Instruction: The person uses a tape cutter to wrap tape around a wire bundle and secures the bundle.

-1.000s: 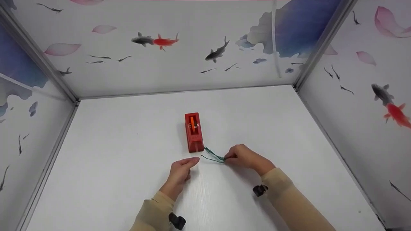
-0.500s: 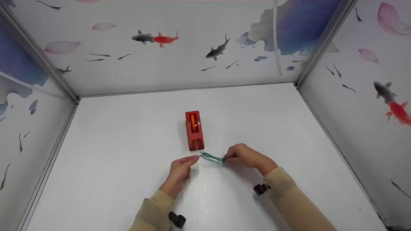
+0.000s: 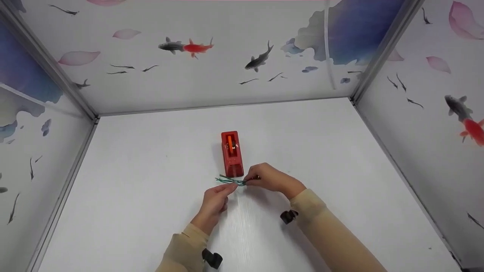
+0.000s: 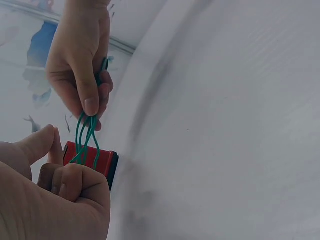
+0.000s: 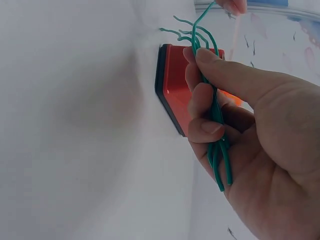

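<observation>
A bundle of thin green wires (image 5: pixel 216 107) lies along the fingers of my right hand (image 3: pixel 269 178), which pinches it between thumb and fingers. The wires' wavy loose ends (image 3: pixel 227 180) point left, just in front of a red tape dispenser (image 3: pixel 232 160) with an orange reel. My left hand (image 3: pixel 214 202) has thumb and index finger pressed together right at the wires, overlapping them in the head view. From its fingertips (image 5: pixel 235 6) a pale, see-through strip of tape (image 5: pixel 236 37) runs toward the dispenser in the right wrist view.
A white tabletop (image 3: pixel 151 189) lies under both hands. Panels painted with fish and petals (image 3: pixel 204 83) enclose it at the back and on both sides, joined by metal corner posts (image 3: pixel 385 53). Each sleeve carries a small black wrist camera (image 3: pixel 212 258).
My right hand has moved left with the green wires, so their loose ends now reach past my left fingertips. The left hand has hardly moved, and the dispenser stays in place.
</observation>
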Tool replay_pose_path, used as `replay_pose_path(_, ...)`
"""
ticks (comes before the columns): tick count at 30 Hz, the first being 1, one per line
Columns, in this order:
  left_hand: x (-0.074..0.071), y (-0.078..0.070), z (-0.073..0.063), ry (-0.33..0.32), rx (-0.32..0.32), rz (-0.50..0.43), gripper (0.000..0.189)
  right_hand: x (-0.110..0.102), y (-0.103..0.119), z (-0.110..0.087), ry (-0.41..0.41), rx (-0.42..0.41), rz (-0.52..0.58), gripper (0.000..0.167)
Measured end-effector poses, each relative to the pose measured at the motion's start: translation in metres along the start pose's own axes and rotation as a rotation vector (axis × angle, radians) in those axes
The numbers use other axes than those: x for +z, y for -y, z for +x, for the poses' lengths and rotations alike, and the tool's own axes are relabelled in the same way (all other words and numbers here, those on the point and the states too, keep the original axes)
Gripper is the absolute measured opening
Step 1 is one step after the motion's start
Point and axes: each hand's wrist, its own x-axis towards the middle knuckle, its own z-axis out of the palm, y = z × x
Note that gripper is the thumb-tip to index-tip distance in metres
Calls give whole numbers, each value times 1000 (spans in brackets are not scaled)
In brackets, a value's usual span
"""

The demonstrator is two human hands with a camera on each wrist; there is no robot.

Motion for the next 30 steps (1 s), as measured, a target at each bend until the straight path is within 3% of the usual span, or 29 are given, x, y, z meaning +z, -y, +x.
replay_pose_path(15, -2, 1, -4, 10, 6, -16, 46, 3, 10, 16, -47, -16, -20, 21)
replay_pose_path(30, -1, 7, 4, -7, 50, 35, 41, 5, 13, 13, -95, 22, 30, 17)
